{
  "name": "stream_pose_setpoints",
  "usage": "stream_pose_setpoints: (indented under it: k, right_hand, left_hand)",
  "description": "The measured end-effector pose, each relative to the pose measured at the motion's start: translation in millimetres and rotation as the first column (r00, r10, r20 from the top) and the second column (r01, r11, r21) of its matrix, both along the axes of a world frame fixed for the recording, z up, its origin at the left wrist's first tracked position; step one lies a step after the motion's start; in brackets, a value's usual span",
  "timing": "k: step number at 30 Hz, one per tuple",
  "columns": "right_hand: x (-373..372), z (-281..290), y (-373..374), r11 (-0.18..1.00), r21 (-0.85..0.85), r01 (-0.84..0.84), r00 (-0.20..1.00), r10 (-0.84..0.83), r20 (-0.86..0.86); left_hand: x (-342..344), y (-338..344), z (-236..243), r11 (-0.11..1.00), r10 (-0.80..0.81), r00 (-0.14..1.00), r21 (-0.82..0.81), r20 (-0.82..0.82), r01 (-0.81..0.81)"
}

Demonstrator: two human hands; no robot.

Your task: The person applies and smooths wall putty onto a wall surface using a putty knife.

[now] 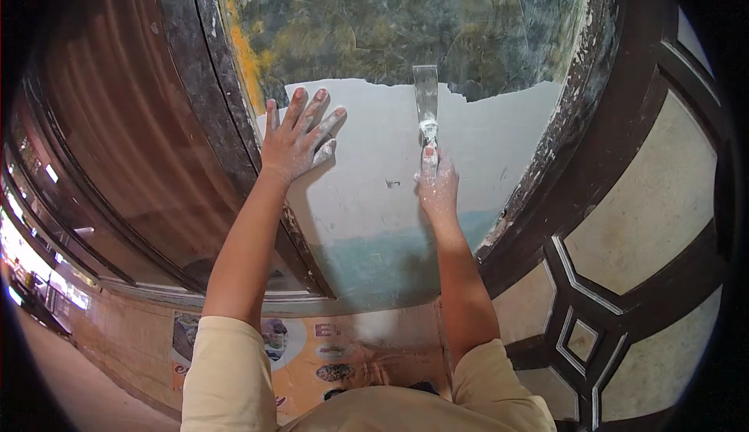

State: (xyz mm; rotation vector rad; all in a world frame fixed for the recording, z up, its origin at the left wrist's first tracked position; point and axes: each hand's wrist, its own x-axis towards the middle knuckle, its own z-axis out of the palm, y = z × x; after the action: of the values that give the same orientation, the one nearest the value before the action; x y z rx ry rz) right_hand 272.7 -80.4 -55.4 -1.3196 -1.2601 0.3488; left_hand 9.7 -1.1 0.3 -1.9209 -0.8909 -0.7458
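Note:
My left hand [300, 139], dusted white, rests with spread fingers on a white-coated wall section [367, 151], near the coating's ragged upper edge. Above it is a mottled dark green-grey surface [351, 18] with a yellow patch at the left; below is a pale teal band [374, 256]. Right of my left hand, my right hand [438, 184] grips a metal putty knife [425, 92] by its handle, blade upward over that ragged edge. White residue coats the handle's top and my right fingers.
A dark-framed glass panel [125, 120] stands on the left. Dark woodwork with pale inset panels [636, 186] and a chipped edge border the right. A printed orange sheet [312, 358] lies low beneath the wall, partly behind my body. Bright openings show at the far left.

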Motion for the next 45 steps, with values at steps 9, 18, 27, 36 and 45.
stream_pose_setpoints:
  k: [9,18,27,36,45]
  right_hand:
    - [44,-222,8,0.961,-0.269,-0.069,0.911,-0.049,-0.409]
    - [85,-68,-3,0.981,-0.103,0.162,0.987,-0.159,0.038]
    - [103,-183,-42,0.944,-0.329,-0.037,0.992,-0.005,-0.126]
    - [138,-49,-14,0.975,0.163,0.149,0.98,-0.167,0.104]
    - [181,-233,-28,0.967,-0.244,-0.071,0.971,0.011,-0.241]
  left_hand:
    - [10,3,-1,1.0,-0.017,1.0,0.006,0.009,0.017]
    - [3,-2,0,0.999,-0.004,1.0,0.051,-0.017,0.005]
    - [81,-33,-5,0.972,0.086,0.995,-0.223,0.042,-0.074]
    - [159,-7,-20,0.998,-0.023,0.993,-0.053,0.114,0.029]
    - [172,2,-28,0.999,-0.018,0.992,0.035,0.122,0.014]
